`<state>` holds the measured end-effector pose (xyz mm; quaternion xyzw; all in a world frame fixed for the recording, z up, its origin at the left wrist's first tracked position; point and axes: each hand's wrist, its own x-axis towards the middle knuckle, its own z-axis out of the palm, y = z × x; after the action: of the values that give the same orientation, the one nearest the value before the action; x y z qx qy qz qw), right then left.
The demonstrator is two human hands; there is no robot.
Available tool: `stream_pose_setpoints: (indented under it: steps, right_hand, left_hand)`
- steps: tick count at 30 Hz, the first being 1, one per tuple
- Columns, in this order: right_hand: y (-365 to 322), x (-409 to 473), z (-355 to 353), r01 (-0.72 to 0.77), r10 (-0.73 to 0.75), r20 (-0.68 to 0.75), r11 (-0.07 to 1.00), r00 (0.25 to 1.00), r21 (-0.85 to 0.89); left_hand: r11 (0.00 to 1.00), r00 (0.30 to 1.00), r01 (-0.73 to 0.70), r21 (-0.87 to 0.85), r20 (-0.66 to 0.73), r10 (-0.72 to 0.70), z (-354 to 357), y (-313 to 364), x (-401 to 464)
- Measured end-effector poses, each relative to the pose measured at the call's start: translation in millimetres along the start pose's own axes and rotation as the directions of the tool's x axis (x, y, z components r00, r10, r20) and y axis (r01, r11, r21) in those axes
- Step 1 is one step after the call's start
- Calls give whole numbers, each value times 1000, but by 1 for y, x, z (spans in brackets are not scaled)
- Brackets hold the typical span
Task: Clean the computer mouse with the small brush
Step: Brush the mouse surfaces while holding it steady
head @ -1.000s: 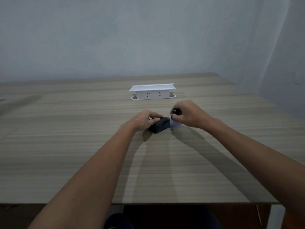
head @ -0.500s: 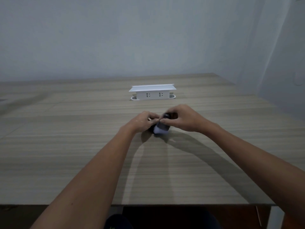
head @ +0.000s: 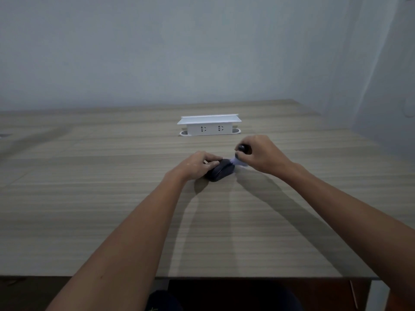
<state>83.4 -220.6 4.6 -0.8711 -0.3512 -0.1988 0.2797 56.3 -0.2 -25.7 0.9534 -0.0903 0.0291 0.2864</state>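
A dark computer mouse (head: 221,172) lies on the wooden table (head: 112,198), a little beyond its middle. My left hand (head: 197,163) grips the mouse's left side, its fingers hiding part of the top. My right hand (head: 260,154) holds a small brush (head: 241,153) with a dark handle. The pale bristles touch the mouse's far right end. Most of the handle is hidden in my fist.
A white pop-up socket box (head: 209,125) stands on the table just behind my hands. The table's near edge (head: 224,277) runs across the bottom. A pale wall rises behind the table and another closes in on the right.
My right hand swept the brush left over the mouse's top, then drew back to the right. The bristles now sit at the mouse's far right end. My left hand stayed on the mouse.
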Motion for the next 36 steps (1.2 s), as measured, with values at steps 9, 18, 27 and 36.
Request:
stream_pose_setpoints:
  steps: [9,18,27,36]
  right_hand:
    - [13,-5,3,-83,83,36,997,996,2]
    - [10,-6,3,-102,99,50,993,994,57]
    - [23,2,2,-283,282,28,950,959,132]
    - [19,9,8,-360,360,30,916,932,175]
  left_hand:
    - [1000,1000,-10,11,-8,10,1,3,-1]
    - [1000,1000,-5,-8,1,5,-1,3,-1]
    - [999,1000,22,-45,0,-22,0,3,-5]
    - [999,1000,22,-48,10,-22,-3,7,-9]
